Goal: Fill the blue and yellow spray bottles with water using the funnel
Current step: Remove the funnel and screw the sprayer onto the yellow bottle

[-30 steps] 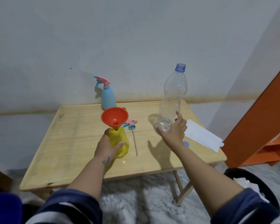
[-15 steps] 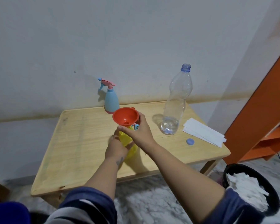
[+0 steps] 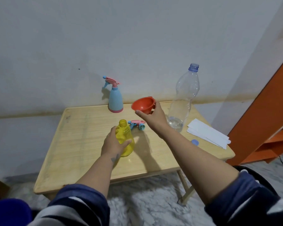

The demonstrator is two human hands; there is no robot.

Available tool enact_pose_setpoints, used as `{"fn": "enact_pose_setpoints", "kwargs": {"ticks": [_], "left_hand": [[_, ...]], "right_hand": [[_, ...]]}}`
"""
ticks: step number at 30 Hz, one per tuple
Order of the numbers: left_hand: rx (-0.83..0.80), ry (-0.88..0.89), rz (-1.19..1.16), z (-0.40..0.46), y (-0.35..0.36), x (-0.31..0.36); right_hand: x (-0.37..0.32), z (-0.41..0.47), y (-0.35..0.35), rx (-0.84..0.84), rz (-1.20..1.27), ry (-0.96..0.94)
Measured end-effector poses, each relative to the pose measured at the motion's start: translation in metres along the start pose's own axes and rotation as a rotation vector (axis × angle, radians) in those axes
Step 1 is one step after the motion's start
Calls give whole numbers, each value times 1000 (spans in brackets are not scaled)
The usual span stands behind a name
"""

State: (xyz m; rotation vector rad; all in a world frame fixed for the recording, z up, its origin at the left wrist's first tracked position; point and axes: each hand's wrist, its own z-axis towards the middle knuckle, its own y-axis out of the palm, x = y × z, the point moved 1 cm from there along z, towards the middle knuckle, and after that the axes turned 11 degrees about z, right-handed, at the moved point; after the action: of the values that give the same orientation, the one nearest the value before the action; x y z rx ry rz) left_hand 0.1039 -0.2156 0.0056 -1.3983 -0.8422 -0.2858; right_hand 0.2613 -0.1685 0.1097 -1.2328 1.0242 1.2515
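The pale wooden bench [image 3: 88, 144] stands against a stained white wall [image 3: 137, 38]; the clear plastic water bottle [image 3: 185, 97], nearly empty; the blue spray bottle [image 3: 115, 98] at the back; left hand [image 3: 112, 144] fingers wrap the uncapped yellow spray bottle [image 3: 125, 139]; right hand [image 3: 153, 115] grips the red funnel [image 3: 143, 106] aloft, spout hidden; the loose trigger head [image 3: 136, 124] lies flat.

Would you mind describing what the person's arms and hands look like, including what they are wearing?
Both hands, left hand and right hand, are bare, without gloves or rings that I can see. The forearms are bare too. Dark navy sleeves with white stripes are pushed up near the elbows. A small dark marking sits at the left wrist.
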Motion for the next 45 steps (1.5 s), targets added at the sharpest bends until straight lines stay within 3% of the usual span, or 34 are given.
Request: {"fn": "enact_pose_setpoints", "kwargs": {"ticks": [7,15,17,20,23,28,39,45], "left_hand": [[11,21,-35,3,-1,-17],[73,86,-67,1,3,-22],[70,91,-62,2,2,-23],[65,96,-55,2,1,-23],[73,95,-54,2,0,-23],[97,107,-40,2,0,-26],[104,115,-64,6,1,-30],[88,132,-63,11,0,-31]], "right_hand": [[79,15,-27,58,-502,345],[116,23,-30,93,-699,481],[114,25,-28,102,-731,469],[100,32,-19,161,-847,300],[88,49,-3,74,-928,120],[88,81,23,-105,-824,210],[109,113,34,-87,-665,556],[76,118,26,32,-204,585]]}}
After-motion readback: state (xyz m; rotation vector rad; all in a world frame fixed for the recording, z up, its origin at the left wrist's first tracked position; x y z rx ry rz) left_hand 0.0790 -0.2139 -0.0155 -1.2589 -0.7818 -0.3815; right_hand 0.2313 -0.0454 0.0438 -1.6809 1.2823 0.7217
